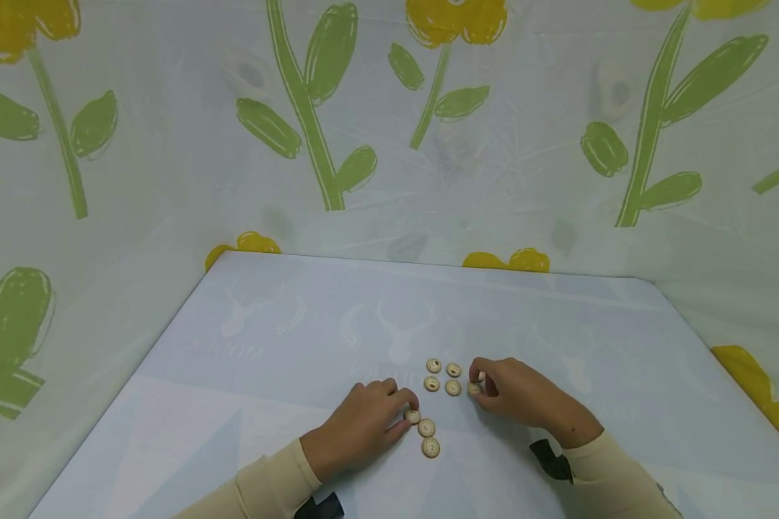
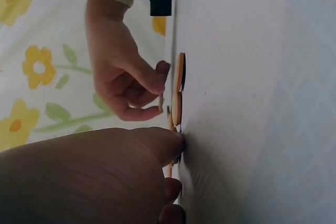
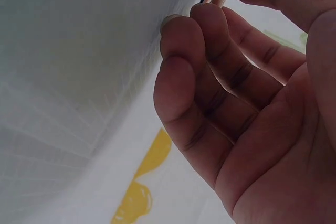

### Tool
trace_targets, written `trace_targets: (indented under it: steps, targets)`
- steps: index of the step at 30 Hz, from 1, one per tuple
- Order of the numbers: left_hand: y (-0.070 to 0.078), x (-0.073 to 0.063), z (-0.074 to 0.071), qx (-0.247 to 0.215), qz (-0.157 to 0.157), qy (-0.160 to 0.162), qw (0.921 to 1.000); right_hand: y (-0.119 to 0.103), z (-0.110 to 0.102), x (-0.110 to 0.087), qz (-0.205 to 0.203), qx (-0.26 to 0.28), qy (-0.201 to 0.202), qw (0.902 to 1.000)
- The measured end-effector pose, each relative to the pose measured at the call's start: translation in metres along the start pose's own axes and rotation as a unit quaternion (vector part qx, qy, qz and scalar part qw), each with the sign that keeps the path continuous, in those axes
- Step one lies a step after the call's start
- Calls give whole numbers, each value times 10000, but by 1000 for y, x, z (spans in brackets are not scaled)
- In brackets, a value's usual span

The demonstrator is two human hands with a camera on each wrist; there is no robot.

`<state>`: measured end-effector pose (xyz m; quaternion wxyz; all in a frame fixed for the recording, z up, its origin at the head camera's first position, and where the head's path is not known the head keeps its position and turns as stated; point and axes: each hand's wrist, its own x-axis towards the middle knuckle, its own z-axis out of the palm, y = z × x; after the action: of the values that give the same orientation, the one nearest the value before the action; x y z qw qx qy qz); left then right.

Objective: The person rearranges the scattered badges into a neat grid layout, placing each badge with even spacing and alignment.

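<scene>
My left hand (image 1: 366, 422) lies low over the table, thumb and index finger pinching a small round wooden disc (image 1: 412, 416) at its edges. Two more discs, an upper one (image 1: 426, 427) and a lower one (image 1: 430, 447), continue in a row toward me. My right hand (image 1: 516, 389) pinches another pale disc (image 1: 474, 388) between thumb and index finger. Part of a further disc (image 1: 482, 376) shows inside that grip. Left of the right hand, several discs form a small block, including a top-left disc (image 1: 433, 365) with a dark mark in its middle.
The discs lie on a pale table (image 1: 285, 404) with faint deer-head prints. Its far edge meets a white curtain (image 1: 182, 144) printed with yellow flowers and green leaves. Dark straps sit at the left wrist (image 1: 320, 507) and right wrist (image 1: 551, 461).
</scene>
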<state>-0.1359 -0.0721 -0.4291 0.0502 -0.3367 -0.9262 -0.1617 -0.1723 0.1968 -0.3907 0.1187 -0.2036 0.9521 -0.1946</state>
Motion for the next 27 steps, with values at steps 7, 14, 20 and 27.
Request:
trace_targets:
  steps: [7, 14, 20, 27]
  targets:
    - [0, -1, 0, 3, 22, -3, 10000, 3, 0, 0, -112, -30, 24, 9999]
    - [0, 0, -1, -34, -27, -74, 10000, 5, 1, 0, 2, -40, -9, 10000]
    - [0, 0, -1, -47, -67, -115, 9999, 7, 1, 1, 7, -12, -21, 10000]
    - [0, -1, 1, -79, -98, -134, 9998, 9, 2, 1, 76, -27, -68, 9999]
